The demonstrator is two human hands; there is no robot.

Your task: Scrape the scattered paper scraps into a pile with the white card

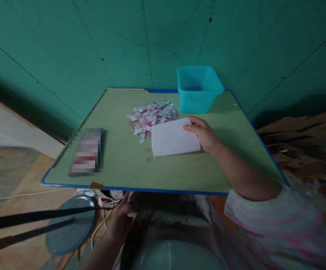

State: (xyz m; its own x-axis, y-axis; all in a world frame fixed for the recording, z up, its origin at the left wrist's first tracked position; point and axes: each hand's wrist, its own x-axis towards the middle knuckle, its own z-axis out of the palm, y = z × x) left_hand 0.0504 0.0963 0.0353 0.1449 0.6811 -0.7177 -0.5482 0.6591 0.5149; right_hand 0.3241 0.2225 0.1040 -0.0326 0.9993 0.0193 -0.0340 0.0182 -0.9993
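My right hand (pixel 204 133) grips the right end of a white rectangular sheet of paper (pixel 172 138), thumb on top and the other fingers behind it. Its far left corner reaches over the near edge of a pile of small white and pink paper pieces (pixel 153 114) on the table. My left hand (pixel 123 215) is low, below the table's front edge and beside my lap. Its fingers are dim and partly hidden, so I cannot make out whether they hold anything.
A turquoise plastic bin (pixel 198 101) stands at the back right of the small green table (pixel 123 170) with blue edging. A phone-like object (pixel 87 152), blurred out, lies on the left. Below left are a round grey stool (pixel 71 228) and white cables (pixel 103 221). Cardboard (pixel 306 131) is piled at right.
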